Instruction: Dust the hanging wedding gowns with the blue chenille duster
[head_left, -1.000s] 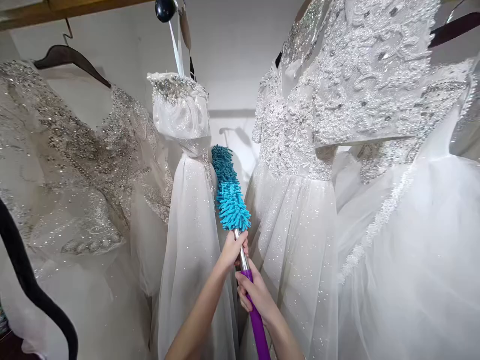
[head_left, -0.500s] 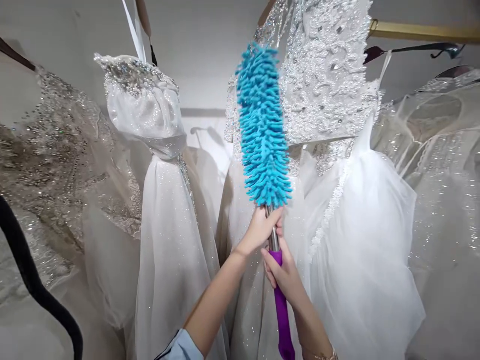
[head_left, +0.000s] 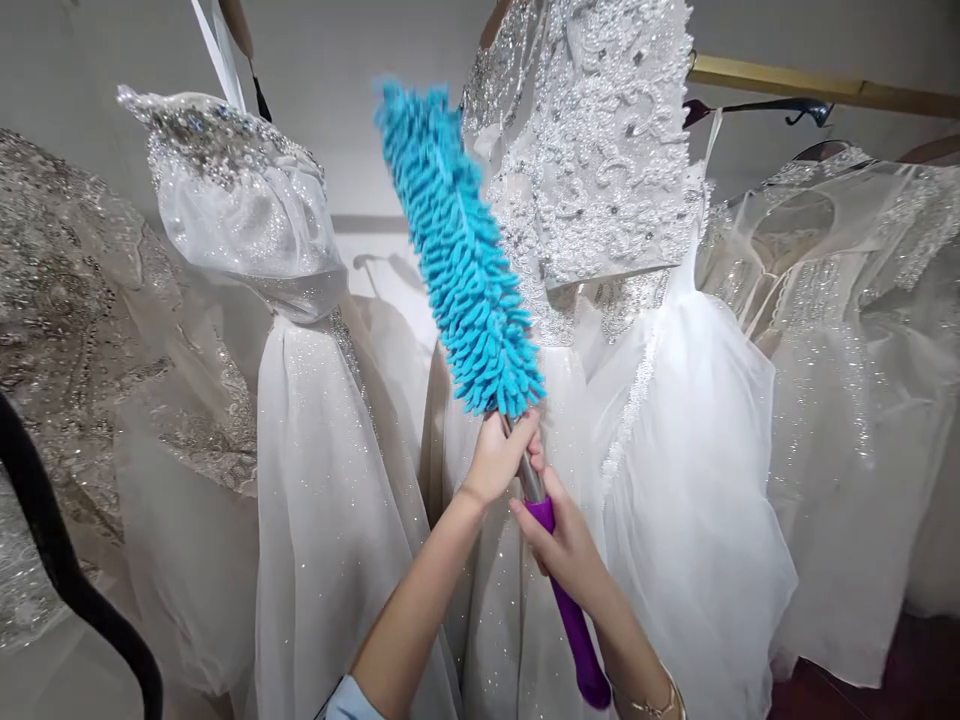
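I hold a duster with a fluffy blue head (head_left: 461, 250), a metal neck and a purple handle (head_left: 574, 625). My left hand (head_left: 499, 455) grips the metal neck just below the blue head. Lower down, my right hand (head_left: 566, 545) is closed around the top of the purple handle. The duster tilts up and to the left, its head between a strapless white gown (head_left: 300, 400) and a gown with a beaded lace bodice (head_left: 600, 170). The blue head overlaps the left edge of the beaded bodice.
Several white gowns hang close together on a gold rail (head_left: 810, 82) against a pale wall. A sequinned gown (head_left: 67, 330) is at the far left, a sheer-topped one (head_left: 847, 340) at the right. A curved black shape (head_left: 67, 590) crosses the lower left corner.
The view swung right and the duster came up out of the gap between gowns. Its head then tipped from upright to leaning left. Both hands kept their grip.
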